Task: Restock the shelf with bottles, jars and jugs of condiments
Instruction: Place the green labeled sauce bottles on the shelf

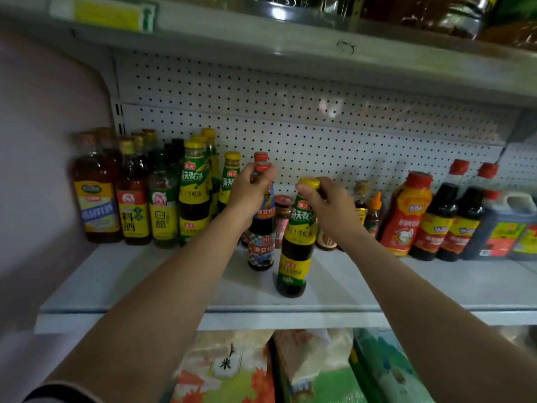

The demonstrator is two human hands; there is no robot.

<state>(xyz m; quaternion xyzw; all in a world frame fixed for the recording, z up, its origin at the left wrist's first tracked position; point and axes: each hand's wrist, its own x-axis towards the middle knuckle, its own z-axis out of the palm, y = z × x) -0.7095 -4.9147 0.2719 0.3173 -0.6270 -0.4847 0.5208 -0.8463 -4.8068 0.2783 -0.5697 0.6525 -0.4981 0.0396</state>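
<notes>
- Left hand [251, 187]: fingers curled tight around the neck of a red-capped bottle [261, 228] with a blue label; bottle upright on the white shelf [145, 274], a second red cap just behind it.
- Right hand [325, 205]: thumb and fingers pinched closed on the yellow cap of a green-and-yellow-labelled bottle [296, 242]; bottle upright, slightly tilted, base on the shelf near the front edge.
- The two held bottles: just beside each other, mid-shelf.
- Left group [139, 196]: dark bottles with yellow and green labels, standing against the perforated back panel [290, 112].
- Right group [453, 216]: red-capped sauce bottles and a dark jug.
- Below the shelf: printed bags [232, 370].
</notes>
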